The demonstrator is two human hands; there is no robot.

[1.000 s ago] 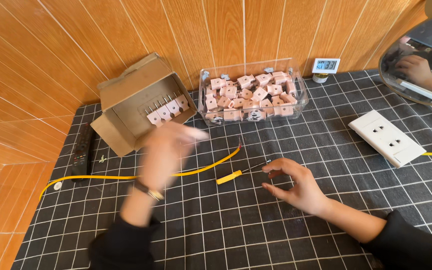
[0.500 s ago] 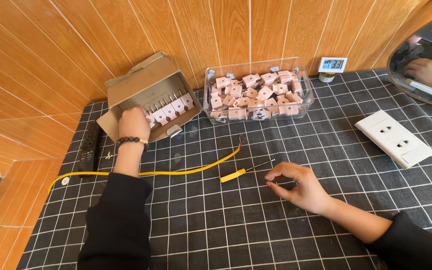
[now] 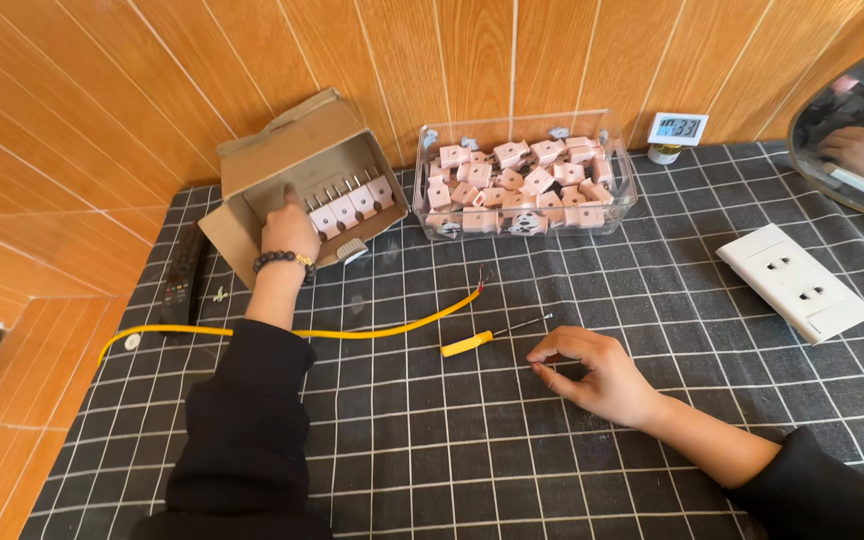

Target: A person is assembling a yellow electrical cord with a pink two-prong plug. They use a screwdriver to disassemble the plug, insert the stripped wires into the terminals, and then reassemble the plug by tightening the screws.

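Observation:
My left hand (image 3: 287, 228) reaches into an open cardboard box (image 3: 252, 162) at the back left, next to a row of pink-and-white plugs (image 3: 352, 205) standing inside; its fingers are hidden in the box. A bead bracelet circles that wrist. My right hand (image 3: 597, 372) rests on the black grid mat (image 3: 512, 470), fingers loosely curled with nothing visible in them. Just left of it lies a small screwdriver with a yellow handle (image 3: 480, 340). A yellow wire (image 3: 372, 330) runs across the mat behind the screwdriver.
A clear plastic tub (image 3: 527, 180) of several pink plugs stands at the back centre. A white double socket plate (image 3: 795, 281) lies at right. A small digital clock (image 3: 676, 132), a round mirror (image 3: 852, 120) and a black remote (image 3: 182, 282) border the mat.
My left hand has moved from above the mat up and left into the cardboard box. My right hand has stayed beside the screwdriver.

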